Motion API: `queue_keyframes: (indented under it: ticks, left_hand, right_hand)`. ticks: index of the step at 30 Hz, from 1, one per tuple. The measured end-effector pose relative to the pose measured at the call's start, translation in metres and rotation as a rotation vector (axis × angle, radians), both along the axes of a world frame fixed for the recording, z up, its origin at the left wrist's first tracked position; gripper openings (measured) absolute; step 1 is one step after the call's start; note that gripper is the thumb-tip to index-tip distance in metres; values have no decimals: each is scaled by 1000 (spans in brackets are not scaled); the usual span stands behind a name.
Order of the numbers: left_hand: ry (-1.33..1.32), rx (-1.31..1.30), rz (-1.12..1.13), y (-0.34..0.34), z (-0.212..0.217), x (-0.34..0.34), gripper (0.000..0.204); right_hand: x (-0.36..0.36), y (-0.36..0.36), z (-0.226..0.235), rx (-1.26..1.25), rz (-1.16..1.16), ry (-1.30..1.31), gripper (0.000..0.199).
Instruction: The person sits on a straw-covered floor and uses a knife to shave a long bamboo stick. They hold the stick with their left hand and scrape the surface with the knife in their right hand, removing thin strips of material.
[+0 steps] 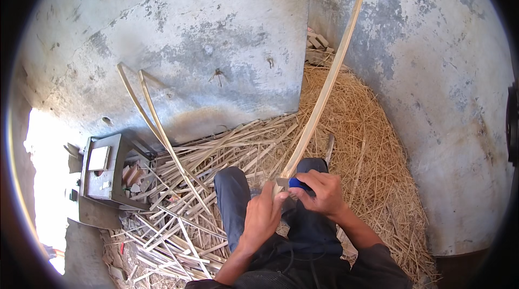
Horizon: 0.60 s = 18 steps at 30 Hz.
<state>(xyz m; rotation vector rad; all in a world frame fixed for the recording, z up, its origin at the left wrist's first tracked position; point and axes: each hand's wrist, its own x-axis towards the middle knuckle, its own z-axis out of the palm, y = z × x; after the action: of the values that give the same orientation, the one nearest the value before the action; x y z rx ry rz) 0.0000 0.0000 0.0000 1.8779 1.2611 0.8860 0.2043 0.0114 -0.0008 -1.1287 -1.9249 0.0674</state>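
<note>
Gripping long pale bamboo strip [319, 100], blue-handled knife [296, 183], fibrous shavings [357, 127]

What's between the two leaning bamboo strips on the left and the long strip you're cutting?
In the head view, a heap of split bamboo offcuts lies on the floor between the two leaning strips and the long strip, with bare concrete wall behind.

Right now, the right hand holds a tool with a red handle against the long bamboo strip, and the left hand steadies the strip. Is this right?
Not quite: the handle is blue, not red. In the head view the right hand holds the blue-handled tool against the long bamboo strip, and the left hand steadies the strip.
</note>
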Motion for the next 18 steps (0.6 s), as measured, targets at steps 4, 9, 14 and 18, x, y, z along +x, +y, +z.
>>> queue_keyframes:
  ticks: [4,9,14,18]
  left_hand:
    - [22,27,33,0,2,2,41]
    - [101,78,69,1,-3,0,43]
    - [129,95,79,1,-1,0,43]
    - [164,119,89,0,-1,-2,42]
  right_hand:
    - [0,1,1,22,-22,-16,29]
    - [-1,4,-1,55,-46,-37,29]
    - [1,6,1,66,-56,-60,29]
    - [4,7,1,45,-65,-79,33]
